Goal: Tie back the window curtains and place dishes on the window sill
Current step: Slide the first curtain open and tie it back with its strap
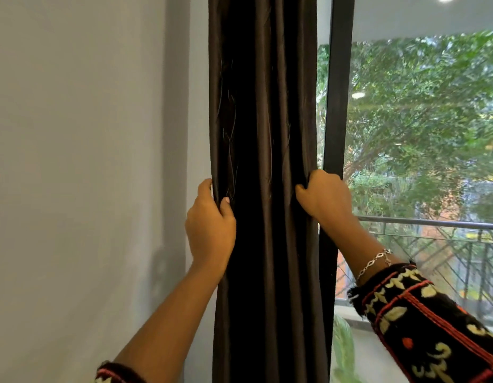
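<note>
Head view. Left grip (pixel 210 225) pinches the 9 o'clock edge of the dark brown, glossy, pleated fabric curtain (pixel 262 106), thumb on the front. Right grip (pixel 321 197) is clenched on the 3 o'clock edge, slightly higher.

The curtain hangs gathered in a narrow column at centre, between the pale painted wall (pixel 88 161) at 9 o'clock and the black window frame (pixel 339 106) at 3 o'clock.

Judged step: bunching the curtain for tying; dishes not started.

No tie or hook visible. Next move probably needs one grip to hold the whole bundle, freeing the other.

Pale window sill (pixel 350 318) at 4 o'clock; no dish identifiable.
</note>
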The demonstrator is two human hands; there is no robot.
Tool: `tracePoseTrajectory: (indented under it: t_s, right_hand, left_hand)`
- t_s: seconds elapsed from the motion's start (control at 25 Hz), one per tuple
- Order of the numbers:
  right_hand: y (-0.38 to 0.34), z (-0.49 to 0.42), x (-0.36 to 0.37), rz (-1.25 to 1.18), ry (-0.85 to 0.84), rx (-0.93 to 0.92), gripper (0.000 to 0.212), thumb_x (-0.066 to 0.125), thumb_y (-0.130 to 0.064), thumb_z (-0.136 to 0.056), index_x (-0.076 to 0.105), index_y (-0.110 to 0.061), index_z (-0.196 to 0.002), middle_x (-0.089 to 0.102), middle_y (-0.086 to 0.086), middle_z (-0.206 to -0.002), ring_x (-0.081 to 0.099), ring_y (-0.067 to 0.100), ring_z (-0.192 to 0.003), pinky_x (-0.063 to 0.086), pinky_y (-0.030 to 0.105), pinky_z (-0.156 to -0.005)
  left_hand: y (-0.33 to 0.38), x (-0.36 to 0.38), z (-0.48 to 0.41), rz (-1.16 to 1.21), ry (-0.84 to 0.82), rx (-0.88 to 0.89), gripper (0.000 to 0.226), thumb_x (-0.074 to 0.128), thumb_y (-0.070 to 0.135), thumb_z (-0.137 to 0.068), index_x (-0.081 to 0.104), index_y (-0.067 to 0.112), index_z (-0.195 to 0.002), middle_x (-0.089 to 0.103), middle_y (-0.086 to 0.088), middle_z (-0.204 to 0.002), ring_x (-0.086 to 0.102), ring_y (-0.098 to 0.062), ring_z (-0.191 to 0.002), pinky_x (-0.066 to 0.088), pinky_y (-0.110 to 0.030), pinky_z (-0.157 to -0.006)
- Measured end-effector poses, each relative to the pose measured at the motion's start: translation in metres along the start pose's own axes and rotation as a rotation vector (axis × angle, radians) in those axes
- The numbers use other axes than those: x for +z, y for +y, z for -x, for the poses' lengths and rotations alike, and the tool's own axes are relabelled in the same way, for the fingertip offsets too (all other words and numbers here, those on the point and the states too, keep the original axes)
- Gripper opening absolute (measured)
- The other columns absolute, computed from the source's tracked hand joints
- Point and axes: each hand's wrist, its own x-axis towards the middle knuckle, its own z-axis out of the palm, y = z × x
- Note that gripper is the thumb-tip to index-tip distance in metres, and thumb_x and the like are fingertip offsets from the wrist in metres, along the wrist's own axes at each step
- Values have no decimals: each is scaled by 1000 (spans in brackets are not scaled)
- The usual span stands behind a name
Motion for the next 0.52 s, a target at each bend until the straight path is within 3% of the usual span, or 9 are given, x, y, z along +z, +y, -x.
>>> tracePoseTrajectory:
  t_s: [0.12,0.24,0.36,0.44,0.52]
  right_hand:
    - [12,17,5,-6,-46,7,27,52,-27,-88,44,-6,-73,38,5,-61,57,37,-78,36,32,-59]
    - [19,32,8,-13,-79,7,28,52,-29,-88,54,-2,-81,52,11,-67,59,38,-80,41,33,-61]
    - [22,43,10,-58,-93,3,31,52,-30,-88,58,0,-86,62,19,-82,60,39,-81,46,36,-65]
    - [20,50,12,-98,-101,-10,32,51,-33,-90,56,-2,-81,61,17,-76,60,37,-78,43,34,-61]
    - [16,56,14,-127,-114,-36,38,50,-37,-92,46,-9,-67,51,6,-61,54,31,-65,33,29,-51]
  left_hand:
    - [15,6,39,49,65,276,45,48,5,-91,41,3,-135,43,-10,-141,33,-24,-136,31,-31,-109]
    - [21,19,71,132,-74,401,48,46,5,-90,37,4,-137,36,-2,-144,26,-17,-138,27,-25,-111]
    - [19,35,94,183,-251,272,55,48,13,-93,25,10,-143,31,-2,-149,28,-13,-138,19,-5,-107]
    - [11,43,103,185,-292,89,60,49,17,-93,18,13,-145,34,-3,-148,36,-15,-134,28,-11,-106]
    - [3,46,110,187,-290,-79,59,48,17,-94,19,11,-145,46,-8,-138,51,-20,-121,44,-27,-100]
